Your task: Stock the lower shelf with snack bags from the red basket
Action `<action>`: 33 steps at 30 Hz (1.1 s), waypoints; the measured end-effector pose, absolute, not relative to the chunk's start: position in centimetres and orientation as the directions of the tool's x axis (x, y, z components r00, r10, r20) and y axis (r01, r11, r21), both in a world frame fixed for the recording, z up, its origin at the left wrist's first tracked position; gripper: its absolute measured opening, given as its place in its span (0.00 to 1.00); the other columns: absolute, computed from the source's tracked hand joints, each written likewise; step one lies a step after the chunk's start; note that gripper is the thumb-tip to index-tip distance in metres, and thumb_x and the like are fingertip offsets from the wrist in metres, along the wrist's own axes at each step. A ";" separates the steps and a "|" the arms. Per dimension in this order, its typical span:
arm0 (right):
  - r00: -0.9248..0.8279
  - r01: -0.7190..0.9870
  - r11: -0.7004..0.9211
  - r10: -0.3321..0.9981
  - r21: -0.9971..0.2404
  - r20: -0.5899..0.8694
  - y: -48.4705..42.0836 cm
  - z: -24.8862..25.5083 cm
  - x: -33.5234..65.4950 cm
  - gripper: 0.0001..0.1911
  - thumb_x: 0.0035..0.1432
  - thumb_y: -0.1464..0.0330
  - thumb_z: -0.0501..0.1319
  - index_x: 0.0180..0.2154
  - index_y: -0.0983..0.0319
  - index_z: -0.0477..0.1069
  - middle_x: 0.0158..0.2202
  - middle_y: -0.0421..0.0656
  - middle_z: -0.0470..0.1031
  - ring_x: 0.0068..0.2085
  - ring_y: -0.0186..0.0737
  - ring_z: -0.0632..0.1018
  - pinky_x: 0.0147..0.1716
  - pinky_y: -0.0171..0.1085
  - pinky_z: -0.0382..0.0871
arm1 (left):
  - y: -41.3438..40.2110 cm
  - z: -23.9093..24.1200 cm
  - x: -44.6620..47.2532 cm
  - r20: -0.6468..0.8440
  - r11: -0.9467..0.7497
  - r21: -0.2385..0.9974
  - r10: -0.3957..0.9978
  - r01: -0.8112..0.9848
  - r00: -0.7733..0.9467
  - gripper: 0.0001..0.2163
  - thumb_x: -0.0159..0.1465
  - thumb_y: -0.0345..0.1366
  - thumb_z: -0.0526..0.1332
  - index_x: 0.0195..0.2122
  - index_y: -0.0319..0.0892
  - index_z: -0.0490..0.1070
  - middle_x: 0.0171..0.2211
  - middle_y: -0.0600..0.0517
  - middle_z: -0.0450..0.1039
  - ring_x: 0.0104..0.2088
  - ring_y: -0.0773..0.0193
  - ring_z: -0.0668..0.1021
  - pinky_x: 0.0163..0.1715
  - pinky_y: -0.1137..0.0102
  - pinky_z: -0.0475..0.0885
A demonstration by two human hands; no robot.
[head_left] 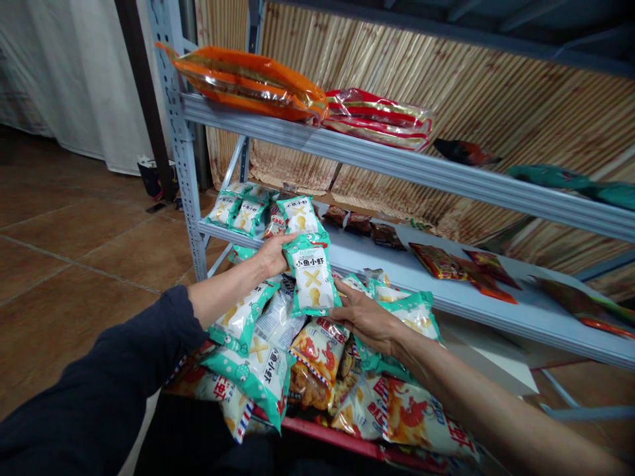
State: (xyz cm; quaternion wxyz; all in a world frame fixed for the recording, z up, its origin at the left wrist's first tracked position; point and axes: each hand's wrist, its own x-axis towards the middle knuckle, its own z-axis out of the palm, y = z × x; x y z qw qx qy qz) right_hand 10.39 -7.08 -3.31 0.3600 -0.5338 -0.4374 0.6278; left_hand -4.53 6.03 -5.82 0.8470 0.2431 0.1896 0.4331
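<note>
I am looking at a teal-and-white packet [312, 277], its white panel carrying a yellow cross and dark lettering. My sleeve [99, 390] is showing dark navy. Underneath, prawn packets [317, 357] are glowing orange and red with white bands, above a red crate rim [337, 439]. The shelf [397, 165] is looking pale blue-grey, with an orange packet [248, 82] and red packets [380, 116] shining on top. Tan striped matting [496, 86] is running behind, and reddish-brown tiles are covering the floor [64, 264].
</note>
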 end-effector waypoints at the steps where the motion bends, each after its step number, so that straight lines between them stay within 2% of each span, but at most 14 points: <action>1: -0.171 0.010 -0.366 0.916 -0.931 -0.362 -7.1 -3.2 10.3 0.36 0.38 0.80 0.61 0.52 0.54 0.61 0.50 0.40 0.70 0.44 0.42 0.74 0.44 0.41 0.69 | 6.0 -5.8 -4.6 -0.118 0.514 0.576 0.822 -0.636 0.557 0.10 0.59 0.27 0.54 0.39 0.31 0.70 0.33 0.43 0.75 0.33 0.60 0.77 0.45 0.63 0.67; 6: -0.155 -0.008 -0.409 0.902 -0.913 -0.403 -7.1 -2.5 9.7 0.33 0.40 0.76 0.64 0.51 0.57 0.61 0.48 0.43 0.71 0.41 0.39 0.75 0.43 0.39 0.70 | 5.7 -5.6 -4.7 -0.151 0.510 0.580 0.834 -0.635 0.531 0.11 0.59 0.26 0.53 0.41 0.30 0.70 0.33 0.43 0.75 0.33 0.61 0.77 0.44 0.62 0.67; 11: -0.123 -0.027 -0.417 0.903 -0.909 -0.411 -6.7 -2.9 9.7 0.29 0.47 0.68 0.64 0.52 0.56 0.60 0.51 0.43 0.69 0.47 0.40 0.73 0.45 0.41 0.69 | 5.9 -6.4 -4.7 -0.045 0.472 0.599 0.826 -0.646 0.562 0.08 0.57 0.25 0.56 0.37 0.33 0.71 0.33 0.45 0.75 0.32 0.60 0.77 0.43 0.62 0.68; 16: -0.174 -0.087 -0.361 0.923 -0.929 -0.343 -6.0 -3.4 9.4 0.22 0.51 0.64 0.61 0.49 0.58 0.64 0.51 0.43 0.69 0.48 0.39 0.72 0.49 0.40 0.67 | 6.0 -6.6 -4.7 -0.067 0.494 0.634 0.802 -0.595 0.594 0.08 0.58 0.26 0.55 0.37 0.33 0.71 0.33 0.44 0.75 0.34 0.60 0.77 0.43 0.64 0.69; 20: -0.128 -0.063 -0.289 0.951 -0.955 -0.280 -5.4 -3.7 9.2 0.19 0.52 0.61 0.60 0.47 0.57 0.65 0.50 0.43 0.69 0.47 0.39 0.73 0.47 0.40 0.68 | 5.8 -6.4 -4.6 -0.095 0.500 0.671 0.790 -0.547 0.605 0.09 0.58 0.27 0.55 0.39 0.31 0.70 0.33 0.42 0.75 0.36 0.58 0.77 0.43 0.63 0.68; 25: -0.056 -0.047 -0.228 0.973 -0.973 -0.225 -4.7 -3.3 8.7 0.23 0.50 0.63 0.61 0.49 0.54 0.61 0.48 0.41 0.72 0.43 0.39 0.75 0.42 0.41 0.71 | 5.7 -7.0 -4.4 -0.086 0.455 0.703 0.817 -0.547 0.570 0.12 0.55 0.26 0.59 0.41 0.33 0.69 0.33 0.44 0.75 0.38 0.57 0.76 0.44 0.62 0.67; 30: -0.012 0.016 -0.175 0.985 -0.984 -0.175 -4.5 -1.7 8.4 0.20 0.47 0.66 0.62 0.45 0.55 0.64 0.40 0.40 0.75 0.34 0.38 0.77 0.35 0.39 0.72 | 6.2 -8.3 -4.3 -0.080 0.388 0.752 0.857 -0.533 0.510 0.20 0.52 0.25 0.61 0.47 0.41 0.66 0.38 0.48 0.75 0.45 0.58 0.73 0.48 0.62 0.63; 33: 0.005 0.018 -0.183 0.983 -0.983 -0.183 -4.4 -1.5 8.6 0.21 0.46 0.68 0.62 0.44 0.55 0.65 0.39 0.40 0.76 0.32 0.38 0.77 0.33 0.38 0.72 | 6.6 -8.8 -4.3 -0.062 0.341 0.775 0.879 -0.532 0.473 0.23 0.51 0.26 0.62 0.49 0.44 0.65 0.41 0.49 0.74 0.48 0.58 0.70 0.50 0.61 0.61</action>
